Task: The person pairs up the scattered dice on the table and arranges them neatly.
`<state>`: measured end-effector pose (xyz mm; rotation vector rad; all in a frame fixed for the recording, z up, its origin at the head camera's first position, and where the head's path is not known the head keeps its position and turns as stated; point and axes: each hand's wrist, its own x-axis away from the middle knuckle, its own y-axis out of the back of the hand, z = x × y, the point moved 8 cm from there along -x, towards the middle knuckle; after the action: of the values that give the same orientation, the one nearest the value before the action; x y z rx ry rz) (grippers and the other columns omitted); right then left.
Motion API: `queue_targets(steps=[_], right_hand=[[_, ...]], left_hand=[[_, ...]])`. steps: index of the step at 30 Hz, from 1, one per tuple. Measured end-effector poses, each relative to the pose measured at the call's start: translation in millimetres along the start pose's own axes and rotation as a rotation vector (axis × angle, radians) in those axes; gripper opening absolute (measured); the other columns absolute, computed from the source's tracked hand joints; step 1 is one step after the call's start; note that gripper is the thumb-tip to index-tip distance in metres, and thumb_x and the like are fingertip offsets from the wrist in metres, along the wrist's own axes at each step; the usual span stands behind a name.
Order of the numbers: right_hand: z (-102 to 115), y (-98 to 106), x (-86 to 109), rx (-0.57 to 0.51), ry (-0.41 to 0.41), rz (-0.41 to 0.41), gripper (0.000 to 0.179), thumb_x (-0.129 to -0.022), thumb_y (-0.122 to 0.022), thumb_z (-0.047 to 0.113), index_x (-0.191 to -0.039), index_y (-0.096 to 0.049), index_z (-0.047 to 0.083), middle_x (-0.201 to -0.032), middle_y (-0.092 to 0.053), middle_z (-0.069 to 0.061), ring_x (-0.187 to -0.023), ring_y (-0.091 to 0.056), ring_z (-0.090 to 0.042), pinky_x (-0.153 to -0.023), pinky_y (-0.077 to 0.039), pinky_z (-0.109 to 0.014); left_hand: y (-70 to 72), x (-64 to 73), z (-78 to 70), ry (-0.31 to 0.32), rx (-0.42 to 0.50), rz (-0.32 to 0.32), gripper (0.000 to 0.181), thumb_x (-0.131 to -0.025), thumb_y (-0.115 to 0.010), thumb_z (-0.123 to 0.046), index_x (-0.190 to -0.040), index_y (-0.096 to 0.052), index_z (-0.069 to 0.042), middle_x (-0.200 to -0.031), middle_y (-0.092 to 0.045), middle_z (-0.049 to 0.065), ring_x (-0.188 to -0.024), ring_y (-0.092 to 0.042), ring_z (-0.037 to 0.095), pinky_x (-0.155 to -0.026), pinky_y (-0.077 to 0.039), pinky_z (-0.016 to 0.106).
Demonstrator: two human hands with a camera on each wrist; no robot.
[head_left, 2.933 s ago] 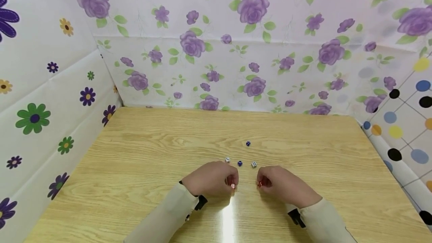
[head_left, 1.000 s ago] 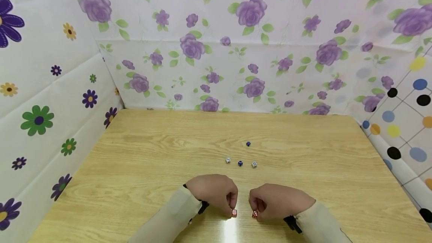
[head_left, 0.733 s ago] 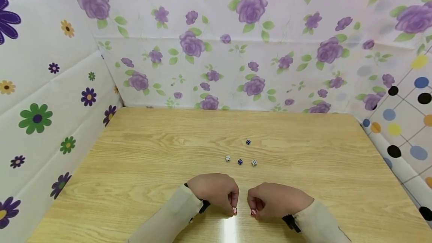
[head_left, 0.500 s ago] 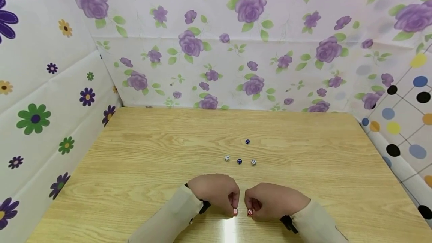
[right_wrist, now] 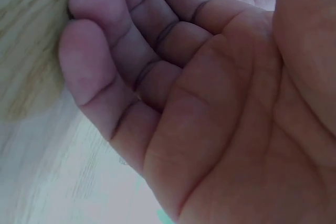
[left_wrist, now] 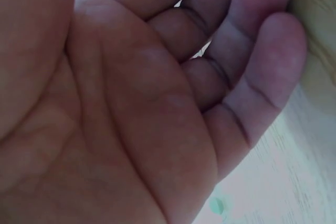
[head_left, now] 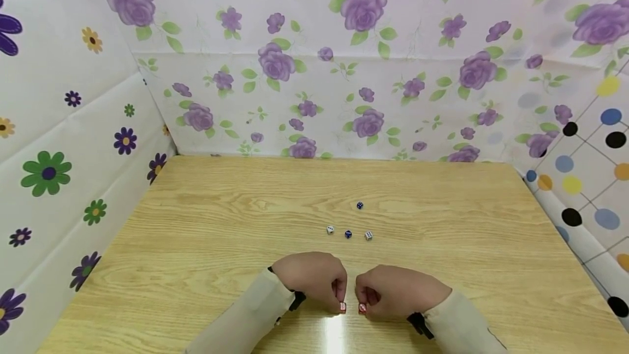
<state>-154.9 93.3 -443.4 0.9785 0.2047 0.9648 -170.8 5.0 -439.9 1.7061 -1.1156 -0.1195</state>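
Note:
Near the front of the wooden table, my left hand pinches a small red die between thumb and forefinger. A second red die is pinched in the same way by my right hand, a short gap to the right of the first. Both dice appear to be at the tabletop. In the left wrist view the curled fingers lie against the wood, and the die is hidden. The right wrist view likewise gives only the palm and curled fingers, without the die.
Beyond my hands a white die, a blue die and another white die lie in a loose row. Farther back sits a second blue die. Flowered cloth rises along the table's back edge.
Both hands have drawn the red dice toward the table's front. Over the last second my right hand has shifted left, narrowing the gap between the two red dice.

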Motion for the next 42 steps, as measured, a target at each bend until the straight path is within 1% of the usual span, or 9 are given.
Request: queue_targets(steps=[6,10,14,17,22,26,31,37,42], right_hand=[[2.8,-0.2,-1.2,0.008,0.006,-0.014,0.016,-0.082,-0.07,0.016,-0.077,-0.058,0.025,-0.063,-0.049,0.017,-0.055,-0.043,0.003,-0.052,-0.039,-0.017],[3.1,0.1,-1.0,0.008,0.004,-0.01,0.014,-0.079,-0.071,0.015,-0.078,-0.059,0.024,-0.063,-0.049,0.017,-0.055,-0.042,0.003,-0.051,-0.038,-0.017],[4.1,1.1,0.2,0.002,0.002,-0.008,0.014,-0.077,-0.072,0.016,-0.078,-0.059,0.022,-0.063,-0.049,0.017,-0.055,-0.042,0.003,-0.051,-0.038,-0.017],[5.8,1.9,0.5,0.007,0.002,-0.015,0.016,-0.079,-0.071,0.018,-0.076,-0.057,0.023,-0.062,-0.048,0.016,-0.054,-0.041,0.003,-0.051,-0.036,-0.017],[8.0,3.1,0.2,0.024,0.005,-0.034,0.018,-0.082,-0.07,0.02,-0.073,-0.055,0.026,-0.061,-0.047,0.017,-0.054,-0.04,0.004,-0.051,-0.035,-0.016],[9.2,3.0,-0.5,0.025,0.008,-0.04,0.018,-0.081,-0.07,0.018,-0.073,-0.056,0.026,-0.061,-0.047,0.017,-0.054,-0.04,0.004,-0.051,-0.036,-0.016],[8.5,1.2,-1.9,0.013,-0.013,-0.03,0.018,-0.08,-0.071,0.017,-0.075,-0.056,0.026,-0.062,-0.048,0.017,-0.055,-0.041,0.003,-0.052,-0.037,-0.017],[12.2,-0.8,-3.5,-0.019,0.009,-0.026,0.015,-0.081,-0.071,0.017,-0.078,-0.059,0.024,-0.065,-0.05,0.018,-0.057,-0.043,0.004,-0.054,-0.04,-0.016],[13.7,0.5,-3.6,-0.025,0.007,-0.037,0.015,-0.08,-0.071,0.016,-0.077,-0.058,0.023,-0.064,-0.049,0.017,-0.057,-0.043,0.005,-0.053,-0.04,-0.016]], left_hand=[[-0.1,-0.8,0.3,0.012,0.0,0.002,0.017,-0.074,-0.079,-0.031,-0.066,-0.063,-0.029,-0.066,-0.059,-0.019,-0.059,-0.051,0.001,-0.053,-0.044,0.02],[0.0,0.2,1.3,0.022,0.007,0.0,0.017,-0.073,-0.079,-0.03,-0.065,-0.064,-0.03,-0.064,-0.059,-0.019,-0.057,-0.051,0.0,-0.052,-0.044,0.02],[2.1,2.5,1.7,0.032,0.009,-0.005,0.018,-0.072,-0.079,-0.031,-0.062,-0.065,-0.029,-0.059,-0.057,-0.02,-0.053,-0.048,0.0,-0.049,-0.042,0.02],[3.5,3.0,0.1,0.02,-0.007,-0.011,0.02,-0.073,-0.078,-0.032,-0.059,-0.065,-0.028,-0.055,-0.055,-0.02,-0.05,-0.046,0.0,-0.047,-0.04,0.019],[4.3,2.8,-2.1,0.005,-0.016,-0.024,0.019,-0.073,-0.077,-0.029,-0.059,-0.064,-0.028,-0.054,-0.053,-0.021,-0.048,-0.043,0.0,-0.045,-0.038,0.019],[3.4,2.1,-1.9,0.007,-0.006,-0.023,0.019,-0.073,-0.077,-0.026,-0.059,-0.065,-0.028,-0.054,-0.054,-0.02,-0.048,-0.044,0.001,-0.045,-0.038,0.019],[1.2,0.2,-0.9,0.006,-0.011,-0.018,0.018,-0.073,-0.078,-0.027,-0.06,-0.065,-0.029,-0.056,-0.055,-0.021,-0.05,-0.046,0.001,-0.046,-0.04,0.019],[0.4,-0.6,-0.8,0.004,-0.014,-0.022,0.019,-0.072,-0.077,-0.024,-0.059,-0.065,-0.029,-0.056,-0.055,-0.021,-0.05,-0.046,0.0,-0.046,-0.041,0.019],[1.2,-0.7,-2.5,-0.006,-0.011,-0.024,0.019,-0.072,-0.076,-0.022,-0.059,-0.065,-0.029,-0.054,-0.055,-0.021,-0.049,-0.045,0.0,-0.046,-0.04,0.018]])
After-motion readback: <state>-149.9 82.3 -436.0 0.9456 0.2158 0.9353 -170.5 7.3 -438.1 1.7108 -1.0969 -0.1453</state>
